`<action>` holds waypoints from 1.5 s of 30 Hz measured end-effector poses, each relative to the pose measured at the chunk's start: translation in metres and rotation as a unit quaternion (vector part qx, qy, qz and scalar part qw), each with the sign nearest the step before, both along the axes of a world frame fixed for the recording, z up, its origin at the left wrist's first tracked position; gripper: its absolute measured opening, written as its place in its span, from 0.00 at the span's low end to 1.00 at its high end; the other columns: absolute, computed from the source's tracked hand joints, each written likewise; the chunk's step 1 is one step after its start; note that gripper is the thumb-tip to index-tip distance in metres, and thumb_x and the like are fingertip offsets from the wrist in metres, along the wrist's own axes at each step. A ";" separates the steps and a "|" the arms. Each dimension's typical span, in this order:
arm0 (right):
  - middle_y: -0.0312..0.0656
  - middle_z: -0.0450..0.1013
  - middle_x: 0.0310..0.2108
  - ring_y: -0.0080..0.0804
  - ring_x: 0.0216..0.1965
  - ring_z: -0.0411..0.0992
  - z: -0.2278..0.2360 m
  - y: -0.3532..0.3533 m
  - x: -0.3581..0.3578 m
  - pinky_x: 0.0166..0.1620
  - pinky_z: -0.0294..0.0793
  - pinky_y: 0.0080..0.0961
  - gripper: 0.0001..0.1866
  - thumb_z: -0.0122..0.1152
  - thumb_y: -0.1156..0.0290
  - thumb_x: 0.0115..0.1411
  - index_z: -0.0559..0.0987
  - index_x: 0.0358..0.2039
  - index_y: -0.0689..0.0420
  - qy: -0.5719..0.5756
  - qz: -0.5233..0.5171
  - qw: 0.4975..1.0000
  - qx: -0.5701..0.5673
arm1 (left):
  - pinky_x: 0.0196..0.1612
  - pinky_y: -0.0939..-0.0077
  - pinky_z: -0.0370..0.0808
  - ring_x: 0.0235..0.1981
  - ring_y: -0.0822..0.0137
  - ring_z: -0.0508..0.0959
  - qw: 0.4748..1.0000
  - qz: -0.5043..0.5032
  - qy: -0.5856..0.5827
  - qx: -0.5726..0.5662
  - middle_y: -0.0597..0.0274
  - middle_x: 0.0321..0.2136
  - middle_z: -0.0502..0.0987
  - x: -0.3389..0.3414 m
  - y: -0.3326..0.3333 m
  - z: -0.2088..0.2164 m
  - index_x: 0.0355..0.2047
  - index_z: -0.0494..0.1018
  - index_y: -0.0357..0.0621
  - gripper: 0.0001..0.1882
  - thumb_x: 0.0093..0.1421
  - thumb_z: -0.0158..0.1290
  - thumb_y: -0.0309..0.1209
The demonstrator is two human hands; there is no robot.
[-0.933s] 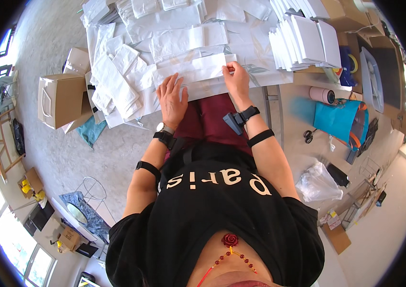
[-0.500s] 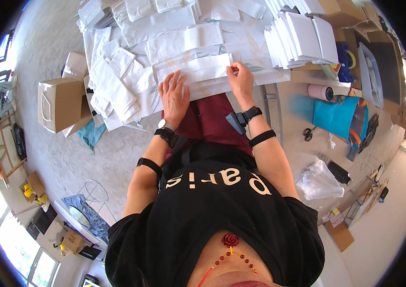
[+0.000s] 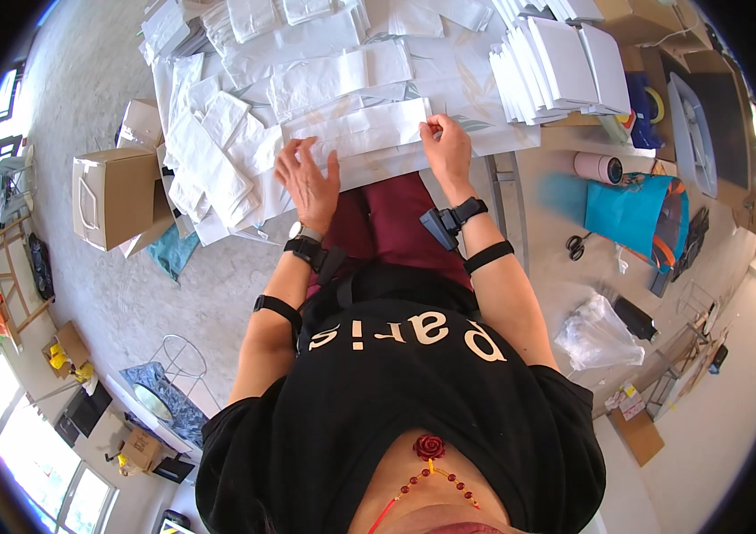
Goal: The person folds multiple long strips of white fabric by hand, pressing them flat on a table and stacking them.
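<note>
A long, flat translucent plastic bag (image 3: 355, 129) with a whiter right part lies along the near edge of the table. My right hand (image 3: 449, 156) pinches its right end between thumb and fingers. My left hand (image 3: 308, 185) is at the bag's left end with its fingers apart, beside a heap of similar bags. Whether its fingertips touch the plastic I cannot tell. Just beyond lies another flat bag (image 3: 320, 84). The overlapping pile of white plastic bags (image 3: 218, 165) covers the table's left side.
Stacks of folded white sheets (image 3: 560, 67) stand on the table's right side. Further bags (image 3: 307, 9) lie at the far edge. A cardboard box (image 3: 115, 200) sits on the floor to the left. At right are a teal bag (image 3: 631, 218), scissors (image 3: 577, 247) and a pink cylinder (image 3: 598, 168).
My left hand has drawn back and to the left, its fingers spreading. The right hand keeps its pinch in nearly the same place.
</note>
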State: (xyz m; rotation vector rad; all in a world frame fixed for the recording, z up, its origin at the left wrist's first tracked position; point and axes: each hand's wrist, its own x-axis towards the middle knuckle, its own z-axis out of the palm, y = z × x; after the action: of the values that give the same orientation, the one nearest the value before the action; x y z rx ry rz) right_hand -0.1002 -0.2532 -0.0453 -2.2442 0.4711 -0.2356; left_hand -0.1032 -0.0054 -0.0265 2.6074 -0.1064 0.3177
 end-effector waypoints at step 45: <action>0.41 0.83 0.32 0.37 0.29 0.80 0.017 0.093 -0.011 0.36 0.78 0.33 0.09 0.68 0.67 0.63 0.82 0.40 0.58 0.024 0.105 0.992 0.061 | 0.50 0.72 0.77 0.44 0.67 0.80 0.923 0.192 0.048 -0.330 0.57 0.43 0.80 -0.001 0.116 -0.019 0.46 0.77 0.36 0.14 0.61 0.64 0.25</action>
State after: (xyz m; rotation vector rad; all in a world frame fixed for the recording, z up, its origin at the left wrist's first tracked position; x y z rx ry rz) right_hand -0.1115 -0.1598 -0.0278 -2.1626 0.2643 -0.0423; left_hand -0.1038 0.1103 -0.0457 1.9459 0.4748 0.2939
